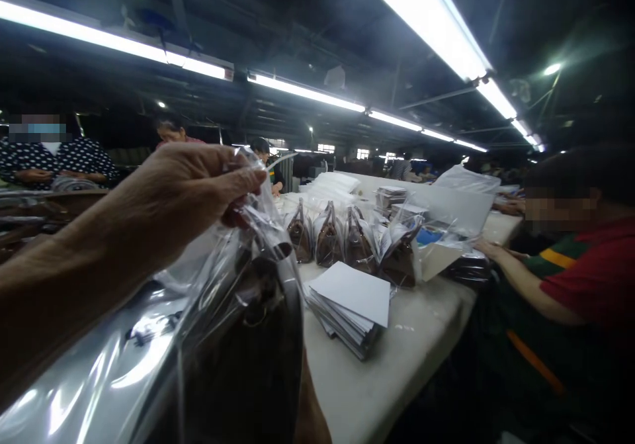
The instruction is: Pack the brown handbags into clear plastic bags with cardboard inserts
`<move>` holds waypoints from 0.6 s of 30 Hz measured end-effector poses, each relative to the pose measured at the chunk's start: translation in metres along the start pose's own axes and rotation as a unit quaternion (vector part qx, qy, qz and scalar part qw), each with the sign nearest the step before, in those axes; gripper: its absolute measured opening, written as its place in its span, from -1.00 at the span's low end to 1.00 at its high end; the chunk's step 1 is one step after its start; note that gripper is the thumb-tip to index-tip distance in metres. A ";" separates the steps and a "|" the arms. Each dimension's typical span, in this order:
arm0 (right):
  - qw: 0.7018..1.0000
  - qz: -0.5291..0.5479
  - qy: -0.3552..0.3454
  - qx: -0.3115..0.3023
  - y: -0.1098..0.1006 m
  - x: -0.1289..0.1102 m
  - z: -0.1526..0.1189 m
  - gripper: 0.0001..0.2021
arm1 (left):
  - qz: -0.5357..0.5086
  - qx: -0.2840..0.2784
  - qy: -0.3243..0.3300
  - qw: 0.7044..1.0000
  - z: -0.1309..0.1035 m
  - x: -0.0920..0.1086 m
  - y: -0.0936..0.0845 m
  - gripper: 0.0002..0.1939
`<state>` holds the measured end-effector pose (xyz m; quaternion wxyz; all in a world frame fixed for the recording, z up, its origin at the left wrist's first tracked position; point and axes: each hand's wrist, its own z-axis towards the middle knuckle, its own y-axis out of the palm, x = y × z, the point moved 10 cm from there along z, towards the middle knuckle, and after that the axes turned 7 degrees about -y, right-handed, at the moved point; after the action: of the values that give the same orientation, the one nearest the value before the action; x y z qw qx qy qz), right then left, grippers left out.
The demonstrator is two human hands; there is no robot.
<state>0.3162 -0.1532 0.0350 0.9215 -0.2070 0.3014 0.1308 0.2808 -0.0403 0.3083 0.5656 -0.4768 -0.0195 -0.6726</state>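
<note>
A dark brown handbag (238, 358) inside a clear plastic bag (198, 318) fills the near foreground, close to the camera. My left hand (218, 179) is closed at the top, pinching the gathered plastic between thumb and fingers. Low on the right side, my right hand (312, 407) holds the handbag; only a strip of it shows and its fingers are hidden behind the bag. Beyond, several similar handbags (330, 235) in clear plastic stand in a row on the table (347, 391). In front of them lies a stack of white and grey cards (350, 302).
At the right, a co-worker in a red and green top (570, 265) reaches onto the table beside dark wrapped items (469, 268). A white panel (446, 202) and white packs (330, 186) stand farther back. Another person in dotted clothing (54, 156) is at the left.
</note>
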 end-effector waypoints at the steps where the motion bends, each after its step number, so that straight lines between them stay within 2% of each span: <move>1: 0.999 0.034 0.011 0.021 -0.008 0.003 0.011 -0.07 | -0.006 0.009 0.023 1.000 0.002 0.014 0.002 -0.70; 4: 0.990 0.117 0.036 0.065 -0.034 0.016 0.048 -0.06 | -0.043 0.015 0.069 0.997 0.011 0.044 0.013 -0.75; 7: 0.989 0.075 0.056 0.115 -0.059 0.043 0.074 -0.20 | -0.108 -0.014 0.101 0.989 0.028 0.059 0.038 -0.79; 10: 0.986 0.014 0.051 0.160 -0.069 0.071 0.088 -0.33 | -0.151 -0.065 0.114 0.980 0.050 0.060 0.075 -0.84; 13: 0.983 0.011 0.061 0.172 -0.065 0.097 0.093 -0.39 | -0.146 -0.102 0.128 0.976 0.066 0.056 0.110 -0.83; 16: 0.977 0.000 0.092 0.192 -0.068 0.117 0.089 -0.40 | -0.094 -0.120 0.129 0.980 0.072 0.051 0.134 -0.81; 18: 0.970 -0.021 0.118 0.213 -0.079 0.129 0.082 -0.39 | -0.076 -0.143 0.144 0.976 0.067 0.056 0.146 -0.81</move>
<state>0.4870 -0.1698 0.0403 0.9048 -0.0264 0.4245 0.0191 0.4414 -0.0968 0.3073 0.4356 -0.4484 0.1223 -0.7708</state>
